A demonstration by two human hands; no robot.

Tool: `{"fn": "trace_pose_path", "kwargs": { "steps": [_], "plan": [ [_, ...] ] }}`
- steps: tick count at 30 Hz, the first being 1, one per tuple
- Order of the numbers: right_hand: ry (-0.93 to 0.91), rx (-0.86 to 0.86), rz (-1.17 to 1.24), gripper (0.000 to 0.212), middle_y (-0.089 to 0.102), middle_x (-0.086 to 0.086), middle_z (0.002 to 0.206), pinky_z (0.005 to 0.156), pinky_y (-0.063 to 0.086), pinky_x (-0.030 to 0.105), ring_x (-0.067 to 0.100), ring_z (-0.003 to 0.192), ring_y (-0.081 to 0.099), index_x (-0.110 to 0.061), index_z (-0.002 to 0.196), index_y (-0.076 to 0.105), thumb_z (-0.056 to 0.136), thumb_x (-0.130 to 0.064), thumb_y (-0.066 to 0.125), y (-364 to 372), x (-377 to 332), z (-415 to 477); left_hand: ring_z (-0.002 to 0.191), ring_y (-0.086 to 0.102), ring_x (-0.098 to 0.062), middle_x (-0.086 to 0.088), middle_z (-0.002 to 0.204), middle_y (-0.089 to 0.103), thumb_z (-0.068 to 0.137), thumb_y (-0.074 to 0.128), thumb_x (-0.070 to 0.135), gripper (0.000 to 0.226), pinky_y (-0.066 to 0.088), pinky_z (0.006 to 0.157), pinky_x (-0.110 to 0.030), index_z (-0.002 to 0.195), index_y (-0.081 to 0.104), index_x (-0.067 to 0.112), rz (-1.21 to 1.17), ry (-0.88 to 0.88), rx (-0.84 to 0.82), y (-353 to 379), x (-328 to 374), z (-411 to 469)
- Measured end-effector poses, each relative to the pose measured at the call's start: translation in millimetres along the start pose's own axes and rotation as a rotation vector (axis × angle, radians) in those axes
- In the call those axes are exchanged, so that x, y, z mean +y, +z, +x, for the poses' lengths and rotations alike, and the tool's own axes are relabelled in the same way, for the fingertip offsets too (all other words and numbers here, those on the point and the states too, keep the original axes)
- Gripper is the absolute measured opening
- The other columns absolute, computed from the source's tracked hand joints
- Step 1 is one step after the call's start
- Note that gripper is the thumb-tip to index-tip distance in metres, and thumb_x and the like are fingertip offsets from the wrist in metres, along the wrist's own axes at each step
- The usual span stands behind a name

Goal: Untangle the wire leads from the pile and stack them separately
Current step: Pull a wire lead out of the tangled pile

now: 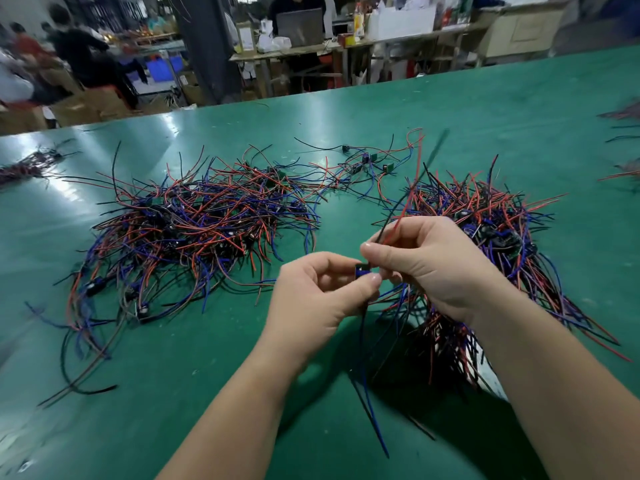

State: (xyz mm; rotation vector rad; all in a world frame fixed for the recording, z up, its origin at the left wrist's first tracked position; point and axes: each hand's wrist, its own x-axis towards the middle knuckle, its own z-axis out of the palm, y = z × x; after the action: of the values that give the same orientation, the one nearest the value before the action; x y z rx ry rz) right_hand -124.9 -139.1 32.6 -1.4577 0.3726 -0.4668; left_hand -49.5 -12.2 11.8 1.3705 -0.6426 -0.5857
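Observation:
A big tangled pile of red, blue and black wire leads (194, 223) lies at the left-centre of the green table (346, 116). A second heap of leads (485, 230) lies to the right, partly hidden by my right arm. My left hand (318, 296) pinches the small blue module (363, 271) of one lead above the table. Blue and black wires (370, 393) hang down from it. My right hand (429, 268) pinches the red and black wires (412, 188) of that lead, which rise away from the module.
A few loose leads with small green boards (367, 161) lie beyond the two piles. Smaller bundles sit at the far left (31, 164) and far right (623, 143) edges. People, benches and boxes stand behind the table.

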Motion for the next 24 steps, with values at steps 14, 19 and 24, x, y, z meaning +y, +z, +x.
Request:
{"fn": "trace_pose_path", "kwargs": {
  "steps": [14, 19, 24],
  "plan": [
    [-0.239, 0.645, 0.511, 0.017, 0.058, 0.005, 0.078, 0.061, 0.046, 0.019, 0.011, 0.059, 0.060, -0.014, 0.090, 0.057, 0.094, 0.000, 0.048, -47.1, -25.2, 11.8, 0.062, 0.069, -0.015, -0.013, 0.075, 0.072, 0.057, 0.080, 0.022, 0.017, 0.053, 0.053, -0.019, 0.067, 0.068, 0.015, -0.034, -0.321, -0.254, -25.9, 8.6, 4.6],
    [-0.316, 0.250, 0.086, 0.020, 0.059, 0.005, 0.087, 0.061, 0.046, 0.023, 0.013, 0.064, 0.058, -0.018, 0.097, 0.059, 0.089, 0.001, 0.057, -27.7, -15.9, 5.2, 0.063, 0.070, -0.010, -0.006, 0.075, 0.074, 0.058, 0.072, 0.029, 0.030, 0.053, 0.050, -0.016, 0.079, 0.062, 0.009, -0.220, -0.224, 0.026, -28.1, 6.1, 14.0],
    [-0.123, -0.287, -0.410, 0.038, 0.067, 0.007, 0.080, 0.070, 0.049, 0.035, 0.015, 0.071, 0.055, -0.026, 0.105, 0.070, 0.071, -0.015, 0.080, -4.0, -0.3, -5.3, 0.051, 0.064, -0.009, 0.001, 0.053, 0.062, 0.056, 0.072, 0.036, 0.024, 0.050, 0.047, -0.017, 0.058, 0.060, 0.015, -0.220, -0.199, -0.115, -15.8, -1.5, 7.9]
  ]
}}
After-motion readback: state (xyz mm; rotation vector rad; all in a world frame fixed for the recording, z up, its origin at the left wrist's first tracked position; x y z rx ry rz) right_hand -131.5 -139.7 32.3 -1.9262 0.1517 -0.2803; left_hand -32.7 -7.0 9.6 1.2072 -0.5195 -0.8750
